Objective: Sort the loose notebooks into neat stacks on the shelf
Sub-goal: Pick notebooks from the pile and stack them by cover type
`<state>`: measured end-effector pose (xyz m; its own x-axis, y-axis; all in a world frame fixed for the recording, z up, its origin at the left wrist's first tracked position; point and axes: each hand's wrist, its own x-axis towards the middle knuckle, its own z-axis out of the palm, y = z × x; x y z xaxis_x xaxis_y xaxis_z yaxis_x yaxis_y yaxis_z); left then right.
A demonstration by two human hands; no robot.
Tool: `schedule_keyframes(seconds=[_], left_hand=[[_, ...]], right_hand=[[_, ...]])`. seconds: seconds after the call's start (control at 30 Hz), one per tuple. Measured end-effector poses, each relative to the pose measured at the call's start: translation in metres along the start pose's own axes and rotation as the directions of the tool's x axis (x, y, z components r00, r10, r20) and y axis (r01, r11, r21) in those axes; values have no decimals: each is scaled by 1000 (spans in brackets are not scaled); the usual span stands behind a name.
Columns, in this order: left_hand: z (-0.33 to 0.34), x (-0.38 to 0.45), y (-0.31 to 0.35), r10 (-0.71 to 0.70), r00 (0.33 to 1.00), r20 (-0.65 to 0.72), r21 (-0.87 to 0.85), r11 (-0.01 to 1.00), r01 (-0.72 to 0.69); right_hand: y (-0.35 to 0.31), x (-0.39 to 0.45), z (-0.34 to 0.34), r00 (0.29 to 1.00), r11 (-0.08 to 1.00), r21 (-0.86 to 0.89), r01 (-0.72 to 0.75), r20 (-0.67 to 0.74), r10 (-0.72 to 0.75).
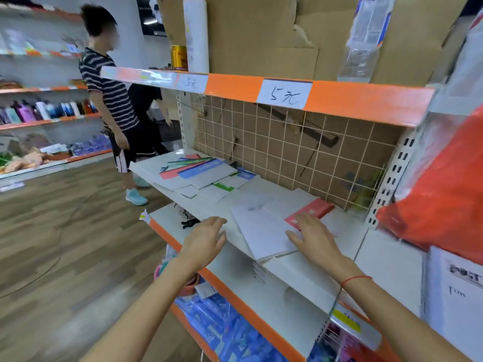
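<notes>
A white notebook (261,231) lies skewed on the white shelf (300,291), its near corner at the shelf's step. A red notebook (316,209) lies beside it toward the back. My right hand (311,236) rests flat with straight fingers across both, on the white one's right edge and the red one's near corner. My left hand (203,239) hovers with relaxed fingers just left of the white notebook and holds nothing. Farther left, a loose spread of white, blue, red and green notebooks (201,171) lies scattered on the shelf.
A wire grid (287,142) backs the shelf, and an orange-edged upper shelf (339,100) with price tags hangs overhead. A red bag (439,199) bulges in from the right. A black clip (189,223) lies near my left hand. A person in a striped shirt (112,100) stands in the aisle at left.
</notes>
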<state>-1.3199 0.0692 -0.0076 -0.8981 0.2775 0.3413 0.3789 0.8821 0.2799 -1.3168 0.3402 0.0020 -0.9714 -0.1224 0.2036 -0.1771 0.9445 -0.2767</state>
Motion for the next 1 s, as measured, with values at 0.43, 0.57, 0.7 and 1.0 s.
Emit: schedule_keyframes(seconds=[0.43, 0.57, 0.7, 1.0], left_hand=[[12, 139, -136, -58, 984, 167, 183, 983, 27], [25, 178, -179, -62, 958, 279, 267, 963, -15], [31, 201, -210, -54, 926, 374, 327, 942, -77], [40, 215, -218, 35, 925, 378, 343, 923, -176]], right_hand=[[-12, 82, 53, 914, 914, -171, -369, 109, 390], [-16, 101, 68, 867, 856, -213, -470, 69, 494], [-19, 104, 65, 878, 842, -313, -439, 48, 476], [-44, 107, 64, 919, 751, -572, -330, -14, 394]])
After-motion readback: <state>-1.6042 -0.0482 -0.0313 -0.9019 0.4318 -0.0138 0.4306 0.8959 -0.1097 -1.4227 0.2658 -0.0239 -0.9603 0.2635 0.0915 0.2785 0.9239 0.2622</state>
